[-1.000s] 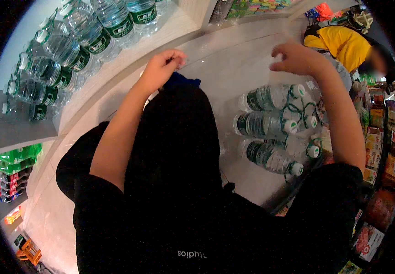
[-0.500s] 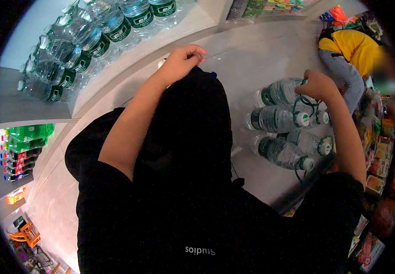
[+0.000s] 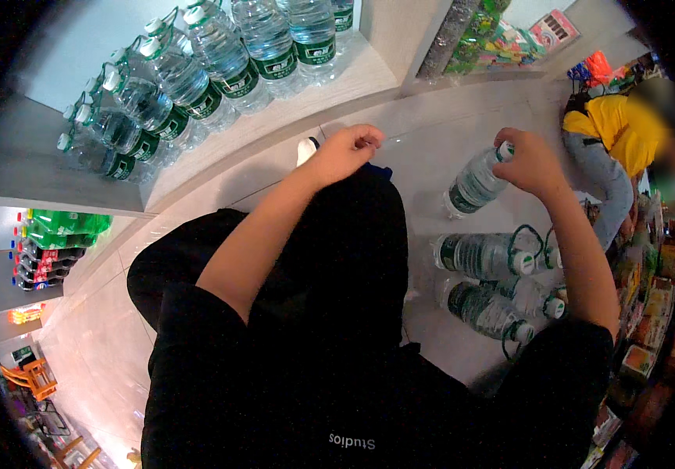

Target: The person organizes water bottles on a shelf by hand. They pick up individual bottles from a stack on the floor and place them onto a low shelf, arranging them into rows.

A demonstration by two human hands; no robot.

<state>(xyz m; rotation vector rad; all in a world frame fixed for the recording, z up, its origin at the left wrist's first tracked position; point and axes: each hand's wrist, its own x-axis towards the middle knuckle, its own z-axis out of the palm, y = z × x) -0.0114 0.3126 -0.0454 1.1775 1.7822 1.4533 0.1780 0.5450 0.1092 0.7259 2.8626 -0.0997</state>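
Observation:
My right hand point(image 3: 533, 162) grips a clear water bottle point(image 3: 476, 184) by its white cap and neck. The bottle tilts, its base toward the lower left, over the grey floor. Below it several more water bottles point(image 3: 474, 255) with green labels and white caps stand grouped on the floor, green cord handles looped at their necks. My left hand point(image 3: 347, 154) hangs over my dark-clothed knee with loosely bent fingers, and nothing shows between them.
At the upper left, a pale shelf point(image 3: 369, 66) carries rows of similar water bottles point(image 3: 197, 98). Green and dark soda bottles point(image 3: 60, 234) fill a lower shelf at left. A person in yellow point(image 3: 615, 129) crouches at upper right beside packed goods point(image 3: 654, 305). An orange chair point(image 3: 39, 379) stands lower left.
The bottle in my right hand has come up and away from the grouped bottles. My view has shifted, so the shelf and both hands appear farther right or lower.

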